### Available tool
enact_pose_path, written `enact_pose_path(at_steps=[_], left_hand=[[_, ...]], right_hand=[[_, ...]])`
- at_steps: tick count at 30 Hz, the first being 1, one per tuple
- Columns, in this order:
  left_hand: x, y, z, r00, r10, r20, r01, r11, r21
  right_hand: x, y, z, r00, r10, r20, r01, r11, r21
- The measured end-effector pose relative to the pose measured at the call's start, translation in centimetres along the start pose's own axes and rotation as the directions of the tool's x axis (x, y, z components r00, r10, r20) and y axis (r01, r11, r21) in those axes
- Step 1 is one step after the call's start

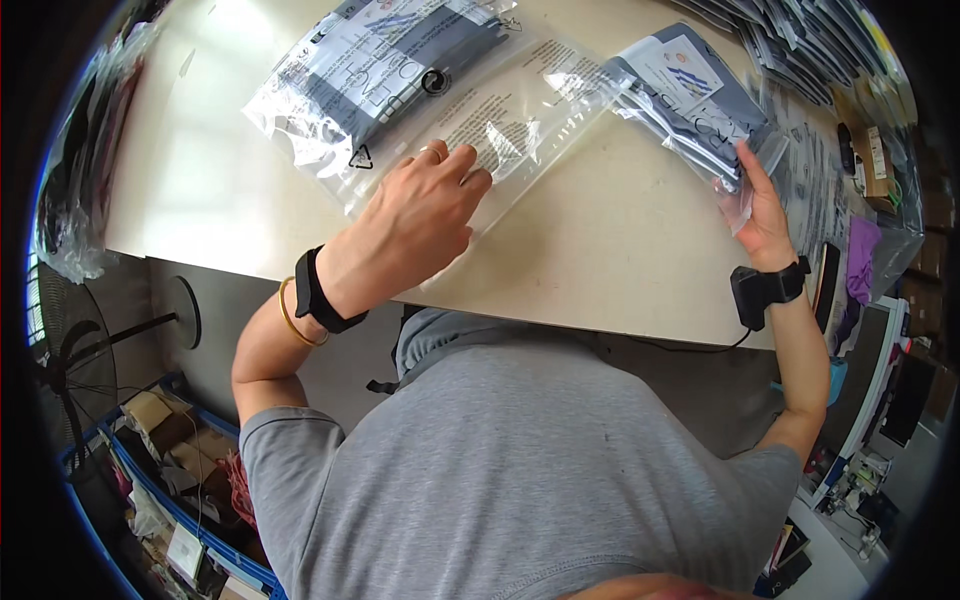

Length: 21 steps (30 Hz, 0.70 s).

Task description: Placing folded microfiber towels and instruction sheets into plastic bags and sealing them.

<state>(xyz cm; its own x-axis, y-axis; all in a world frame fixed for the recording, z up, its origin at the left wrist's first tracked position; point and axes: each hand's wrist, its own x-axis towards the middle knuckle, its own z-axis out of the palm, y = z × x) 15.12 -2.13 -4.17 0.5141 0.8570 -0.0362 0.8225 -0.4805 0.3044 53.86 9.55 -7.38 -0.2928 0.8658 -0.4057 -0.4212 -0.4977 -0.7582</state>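
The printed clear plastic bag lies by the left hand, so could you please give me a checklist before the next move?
1. Printed clear plastic bag lying on the table: ok.
2. Left hand at that bag: ok, over its near side.
3. Left hand's grip on it: cannot tell, fingertips hidden.
4. Right hand holding the rightmost gray packet: ok, near end.
5. Packet clear of bag: not ok, they overlap in view.

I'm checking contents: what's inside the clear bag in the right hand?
A flat grey item and, over part of it, a white printed sheet. What the sheet covers and the item's underside are hidden.
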Motion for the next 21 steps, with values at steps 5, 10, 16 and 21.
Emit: enact_pose_path(at_steps=[5,10,16,21], left_hand=[[1.7,-1.9,-1.2,0.999,-0.017,0.050,0.018,1.000,-0.023],[2.3,-3.4,-1.7,0.986,-0.006,0.164,0.032,0.987,-0.157],[3.3,-4.1,-0.2,0.997,-0.008,0.081,0.022,0.985,-0.169],[3.8,-4.2,-0.6,0.995,-0.044,0.089,0.060,0.979,-0.192]], right_hand=[[0.9,1.0,-3.4,0.993,0.073,-0.094,-0.080,0.995,-0.066],[-3.5,0.1,-2.4,0.962,0.018,-0.272,-0.086,0.967,-0.238],[-10.0,-0.1,1.5,0.821,-0.300,-0.486,0.084,0.905,-0.417],[-12.1,0.8,-4.6,0.991,-0.126,-0.047,0.089,0.874,-0.478]])
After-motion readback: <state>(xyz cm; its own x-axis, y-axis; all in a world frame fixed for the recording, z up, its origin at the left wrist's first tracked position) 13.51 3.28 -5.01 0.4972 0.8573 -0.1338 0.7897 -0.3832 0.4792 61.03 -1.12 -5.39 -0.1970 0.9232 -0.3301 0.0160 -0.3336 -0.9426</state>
